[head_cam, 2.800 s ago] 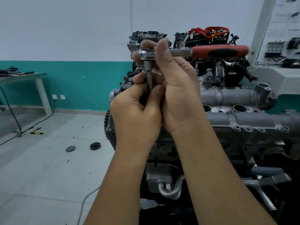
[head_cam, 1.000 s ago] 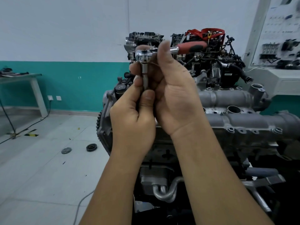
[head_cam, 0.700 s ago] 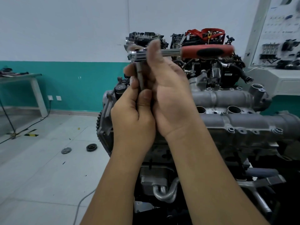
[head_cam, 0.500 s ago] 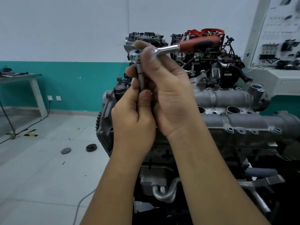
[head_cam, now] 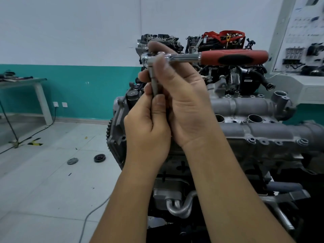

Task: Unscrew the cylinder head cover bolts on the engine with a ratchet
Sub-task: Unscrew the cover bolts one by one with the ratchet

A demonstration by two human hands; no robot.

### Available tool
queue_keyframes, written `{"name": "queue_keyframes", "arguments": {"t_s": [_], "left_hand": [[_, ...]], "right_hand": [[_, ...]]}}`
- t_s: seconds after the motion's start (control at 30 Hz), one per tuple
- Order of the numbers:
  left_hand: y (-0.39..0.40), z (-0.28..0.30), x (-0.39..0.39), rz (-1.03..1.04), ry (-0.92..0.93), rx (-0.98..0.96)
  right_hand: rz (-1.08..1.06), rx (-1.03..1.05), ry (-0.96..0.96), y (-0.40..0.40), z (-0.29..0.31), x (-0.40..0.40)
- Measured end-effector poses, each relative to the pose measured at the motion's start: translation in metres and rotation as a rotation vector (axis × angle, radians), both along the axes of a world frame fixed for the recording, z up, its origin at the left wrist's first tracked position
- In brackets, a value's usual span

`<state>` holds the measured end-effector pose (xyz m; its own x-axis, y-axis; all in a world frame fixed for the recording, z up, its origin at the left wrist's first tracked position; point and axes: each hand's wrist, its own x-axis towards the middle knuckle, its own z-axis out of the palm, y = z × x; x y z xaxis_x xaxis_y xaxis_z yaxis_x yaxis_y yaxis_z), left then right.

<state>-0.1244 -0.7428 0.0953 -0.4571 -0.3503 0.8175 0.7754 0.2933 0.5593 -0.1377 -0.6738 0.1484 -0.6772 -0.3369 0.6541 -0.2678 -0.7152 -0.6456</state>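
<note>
Vs half a sec ago, I see the ratchet (head_cam: 201,57) handle swung back to level, red grip pointing right; before it angled up-right. My hands haven't shifted otherwise. Right hand (head_cam: 184,102) curls round the ratchet head, fingers over the top. Left hand (head_cam: 149,127) pinches the extension bar (head_cam: 154,81) hanging below the head. Tool is held up in front of the engine (head_cam: 254,134), not on any bolt. No readable writing; the wall board (head_cam: 305,42) print is too blurred.
</note>
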Motion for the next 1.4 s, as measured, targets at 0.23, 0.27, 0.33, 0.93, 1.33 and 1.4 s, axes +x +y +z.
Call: {"name": "queue_keyframes", "arguments": {"t_s": [0.23,0.27,0.33,0.93,1.33,1.4], "left_hand": [[-0.003,0.006,0.003,0.002,-0.053,-0.065],[-0.005,0.006,0.004,0.019,-0.051,-0.076],[-0.008,0.006,0.007,0.077,-0.029,-0.082],[-0.02,0.016,0.022,0.152,-0.083,-0.17],[-0.019,0.014,0.017,0.126,-0.069,-0.146],[-0.019,0.015,0.016,0.12,-0.08,-0.151]], "right_hand": [[-0.039,0.077,-0.106,0.012,0.009,-0.002],[-0.078,0.071,-0.043,0.014,0.008,-0.004],[-0.204,0.079,0.1,0.02,0.009,-0.008],[-0.123,0.099,0.21,0.014,0.011,-0.005],[-0.234,0.057,0.182,0.009,0.011,-0.001],[-0.147,0.049,0.126,0.008,0.012,0.0]]}}
